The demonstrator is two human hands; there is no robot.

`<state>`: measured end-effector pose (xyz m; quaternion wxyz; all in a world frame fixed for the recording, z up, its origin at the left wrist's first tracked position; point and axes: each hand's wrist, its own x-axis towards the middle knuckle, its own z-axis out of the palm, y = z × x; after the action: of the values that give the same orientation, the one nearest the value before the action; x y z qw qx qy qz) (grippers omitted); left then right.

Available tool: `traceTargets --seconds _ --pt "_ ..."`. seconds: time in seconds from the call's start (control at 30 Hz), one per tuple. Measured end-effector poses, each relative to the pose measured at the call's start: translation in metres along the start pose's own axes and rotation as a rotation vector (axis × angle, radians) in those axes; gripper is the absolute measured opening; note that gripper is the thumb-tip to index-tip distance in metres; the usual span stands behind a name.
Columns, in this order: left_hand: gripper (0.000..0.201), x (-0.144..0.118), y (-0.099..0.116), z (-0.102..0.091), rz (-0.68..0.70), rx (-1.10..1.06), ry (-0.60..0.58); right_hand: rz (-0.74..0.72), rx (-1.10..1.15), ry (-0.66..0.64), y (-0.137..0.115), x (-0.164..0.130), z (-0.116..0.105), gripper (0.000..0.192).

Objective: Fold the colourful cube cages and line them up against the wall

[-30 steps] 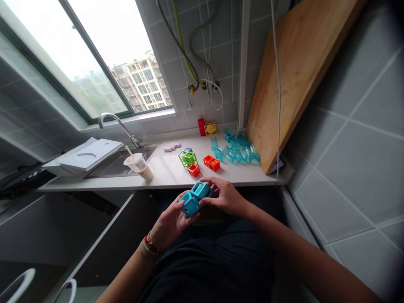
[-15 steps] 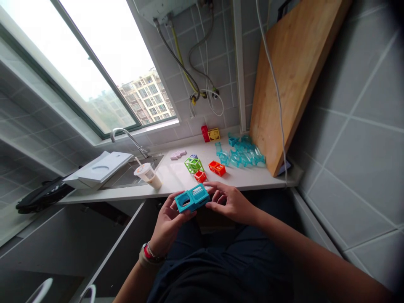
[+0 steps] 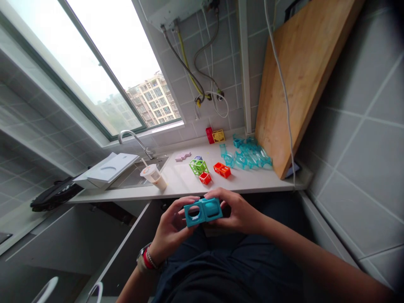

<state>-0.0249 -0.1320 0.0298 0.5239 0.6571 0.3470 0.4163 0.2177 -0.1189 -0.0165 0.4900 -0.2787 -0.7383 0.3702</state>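
Below a white kitchen counter (image 3: pixel 176 185) strewn with bright open-frame plastic cubes (image 3: pixel 202 168), two joined teal plastic cubes (image 3: pixel 203 211) lie long axis left-to-right over the lap, the left hand (image 3: pixel 170 229) and right hand (image 3: pixel 241 212) each gripping its nearer end.

Your left hand (image 3: pixel 172 229) and right hand (image 3: pixel 238 210) cover the back and ends of the blue block pair (image 3: pixel 203 211). The clear teal pieces (image 3: pixel 248 155) blur together, and the wooden board (image 3: pixel 293 84) runs past the top edge.
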Motion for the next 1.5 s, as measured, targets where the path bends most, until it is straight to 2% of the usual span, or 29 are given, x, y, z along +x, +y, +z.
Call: traceTargets --seconds 0.1,0.3,0.43,0.57,0.67,0.8,0.93,1.13,1.3,1.5 --pt "0.048 0.001 -0.002 0.005 -0.034 -0.022 0.048 -0.048 -0.02 0.021 -0.003 0.0 -0.001 0.044" --pt "0.05 -0.002 -0.003 0.01 -0.078 -0.041 0.135 -0.057 -0.034 0.015 -0.004 -0.001 0.0 0.042" --pt "0.05 -0.003 -0.002 0.01 -0.097 -0.034 0.118 -0.06 -0.061 -0.023 -0.004 0.0 -0.002 0.04" --pt "0.046 -0.001 -0.002 0.01 -0.056 0.032 0.102 -0.037 -0.112 -0.049 0.004 0.001 -0.009 0.039" --pt "0.049 0.0 -0.002 0.004 -0.028 0.033 0.15 0.023 -0.149 0.02 0.016 0.003 -0.017 0.036" --pt "0.054 -0.001 -0.001 -0.011 -0.064 0.014 0.238 0.135 -0.069 0.213 0.023 0.006 -0.027 0.041" --pt "0.056 -0.006 -0.002 -0.021 -0.146 -0.023 0.164 0.19 0.067 0.206 0.02 0.007 -0.03 0.048" --pt "0.063 -0.008 -0.005 -0.019 -0.233 -0.126 0.06 0.235 0.112 0.166 0.024 0.006 -0.026 0.051" --pt "0.072 -0.008 -0.007 -0.016 -0.28 -0.228 0.035 0.244 0.122 0.144 0.026 0.005 -0.023 0.049" --pt "0.067 -0.008 -0.014 -0.016 -0.296 -0.3 0.052 0.223 0.102 0.135 0.025 0.004 -0.022 0.047"
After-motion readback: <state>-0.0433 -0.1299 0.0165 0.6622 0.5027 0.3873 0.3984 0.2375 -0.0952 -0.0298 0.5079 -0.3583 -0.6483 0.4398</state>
